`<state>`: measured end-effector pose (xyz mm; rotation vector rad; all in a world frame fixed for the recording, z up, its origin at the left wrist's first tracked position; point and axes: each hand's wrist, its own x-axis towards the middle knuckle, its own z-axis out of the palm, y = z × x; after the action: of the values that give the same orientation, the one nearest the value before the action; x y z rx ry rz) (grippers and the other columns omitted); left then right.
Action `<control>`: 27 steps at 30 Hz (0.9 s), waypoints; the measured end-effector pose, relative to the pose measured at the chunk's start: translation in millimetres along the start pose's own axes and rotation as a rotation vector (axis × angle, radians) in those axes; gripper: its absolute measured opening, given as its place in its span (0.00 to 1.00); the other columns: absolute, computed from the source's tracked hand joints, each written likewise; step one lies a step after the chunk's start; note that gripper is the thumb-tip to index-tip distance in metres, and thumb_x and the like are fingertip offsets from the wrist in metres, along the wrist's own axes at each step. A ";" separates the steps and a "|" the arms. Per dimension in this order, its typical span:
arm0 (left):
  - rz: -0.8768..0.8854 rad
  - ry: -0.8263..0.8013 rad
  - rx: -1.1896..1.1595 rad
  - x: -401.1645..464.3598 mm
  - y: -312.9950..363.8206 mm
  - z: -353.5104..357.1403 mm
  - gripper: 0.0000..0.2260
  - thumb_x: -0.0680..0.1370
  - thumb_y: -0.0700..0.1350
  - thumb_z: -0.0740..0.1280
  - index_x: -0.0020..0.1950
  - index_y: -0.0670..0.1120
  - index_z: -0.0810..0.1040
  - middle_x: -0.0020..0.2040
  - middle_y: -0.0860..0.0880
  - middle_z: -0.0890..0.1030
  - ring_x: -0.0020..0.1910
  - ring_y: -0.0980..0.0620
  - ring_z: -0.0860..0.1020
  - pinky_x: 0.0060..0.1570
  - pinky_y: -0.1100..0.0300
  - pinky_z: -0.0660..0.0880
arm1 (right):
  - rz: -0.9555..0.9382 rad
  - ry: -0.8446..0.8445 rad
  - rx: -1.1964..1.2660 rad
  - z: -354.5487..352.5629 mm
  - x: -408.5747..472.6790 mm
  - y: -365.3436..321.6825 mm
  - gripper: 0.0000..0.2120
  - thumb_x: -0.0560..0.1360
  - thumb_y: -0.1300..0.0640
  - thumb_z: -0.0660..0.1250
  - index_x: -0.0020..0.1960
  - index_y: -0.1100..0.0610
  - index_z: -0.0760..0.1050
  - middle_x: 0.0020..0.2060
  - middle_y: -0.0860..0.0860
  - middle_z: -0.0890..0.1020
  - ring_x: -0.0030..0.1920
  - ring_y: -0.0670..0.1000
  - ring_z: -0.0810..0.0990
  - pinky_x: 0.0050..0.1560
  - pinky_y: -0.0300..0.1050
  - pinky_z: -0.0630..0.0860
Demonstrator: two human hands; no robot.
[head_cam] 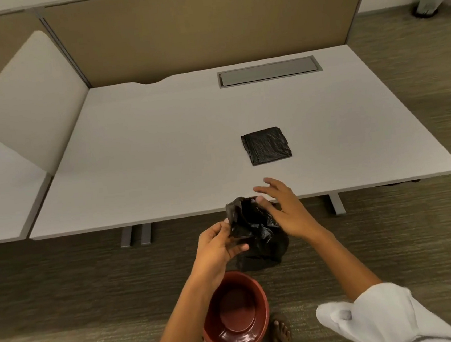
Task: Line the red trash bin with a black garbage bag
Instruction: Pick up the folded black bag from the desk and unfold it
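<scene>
The red trash bin (235,313) stands empty on the carpet between my feet. Above it, my left hand (217,248) pinches an edge of the crumpled black garbage bag (256,233), while my right hand (284,210) rests against its far side, fingers spread loose. Beyond, 1 folded bag (266,145) lies on the desk (161,155).
</scene>
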<state>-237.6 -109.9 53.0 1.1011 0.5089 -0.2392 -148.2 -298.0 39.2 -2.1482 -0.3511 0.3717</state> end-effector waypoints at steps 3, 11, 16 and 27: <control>0.028 0.001 -0.027 -7.2 -3.6 3.9 0.13 0.77 0.50 0.66 0.48 0.44 0.85 0.49 0.41 0.86 0.46 0.47 0.85 0.39 0.57 0.82 | -0.009 0.047 0.160 4.9 -24.4 -3.1 0.31 0.73 0.26 0.56 0.69 0.41 0.72 0.72 0.41 0.67 0.73 0.41 0.64 0.72 0.47 0.63; 0.047 0.025 -0.090 -23.7 -17.9 -3.4 0.15 0.76 0.52 0.66 0.50 0.43 0.86 0.52 0.40 0.86 0.48 0.47 0.83 0.45 0.56 0.81 | -0.097 -0.064 0.065 40.3 -48.6 -1.1 0.10 0.72 0.51 0.74 0.53 0.43 0.80 0.46 0.38 0.82 0.50 0.37 0.80 0.51 0.35 0.73; 0.054 0.112 -0.186 -30.0 -26.0 -28.8 0.11 0.75 0.47 0.68 0.46 0.40 0.83 0.47 0.41 0.85 0.47 0.45 0.84 0.42 0.55 0.83 | -0.035 -0.091 0.214 51.8 -52.9 2.2 0.05 0.73 0.49 0.73 0.48 0.46 0.84 0.44 0.43 0.86 0.48 0.41 0.83 0.51 0.42 0.79; -0.030 0.242 -0.386 -39.1 -46.3 -81.5 0.08 0.79 0.38 0.66 0.40 0.41 0.72 0.47 0.38 0.83 0.52 0.40 0.84 0.42 0.49 0.83 | 0.095 -0.121 0.436 98.9 -67.2 -0.1 0.01 0.74 0.54 0.74 0.44 0.49 0.83 0.39 0.51 0.86 0.42 0.48 0.85 0.46 0.41 0.80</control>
<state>-313.3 -59.9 7.4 0.7476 0.7538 -0.0290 -248.1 -250.5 -6.1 -1.7226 -0.2124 0.5778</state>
